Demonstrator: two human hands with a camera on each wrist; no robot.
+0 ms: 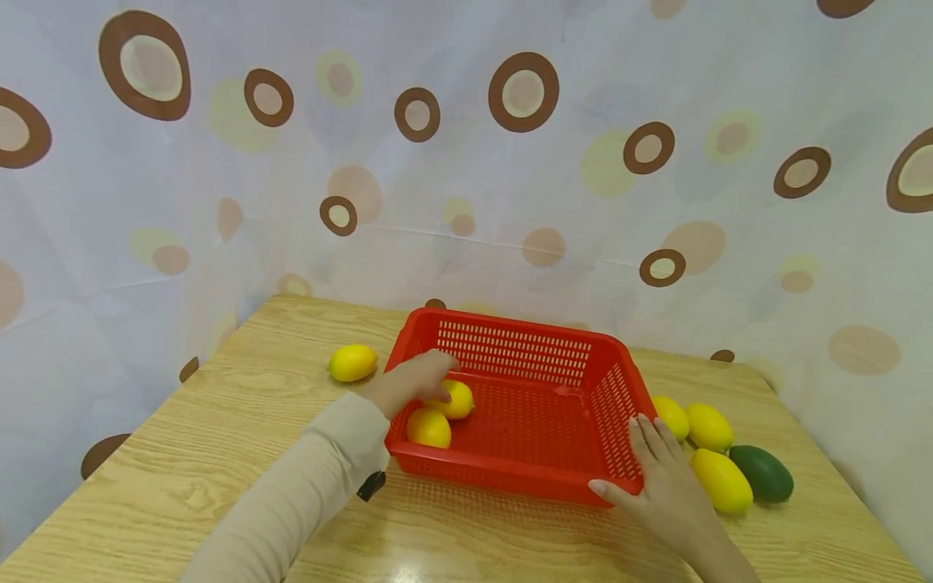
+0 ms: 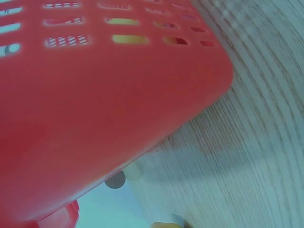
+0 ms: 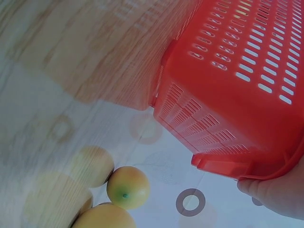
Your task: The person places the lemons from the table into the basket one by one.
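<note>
My left hand (image 1: pixel 418 379) reaches over the left rim of a red plastic basket (image 1: pixel 496 468). Its fingers extend above a yellow lemon (image 1: pixel 459 402), with the thumb overlapping the fruit in the head view. A second lemon (image 1: pixel 428 428) lies beside it on the basket floor. The right hand (image 1: pixel 666 486) grips the basket's near right corner, fingers over the side rim and thumb at the front rim. In the right wrist view, a digit of that hand (image 3: pixel 275 192) meets the rim. Only the basket's outer wall (image 2: pixel 118 95) shows in the left wrist view; the left hand is out of it.
Another lemon (image 1: pixel 353 363) lies on the wooden table (image 1: pixel 240 421) left of the basket. To the right sit several yellow lemons (image 1: pixel 709 427) and a dark green fruit (image 1: pixel 761 474) of similar shape. A patterned curtain (image 1: pixel 466 178) hangs behind the table.
</note>
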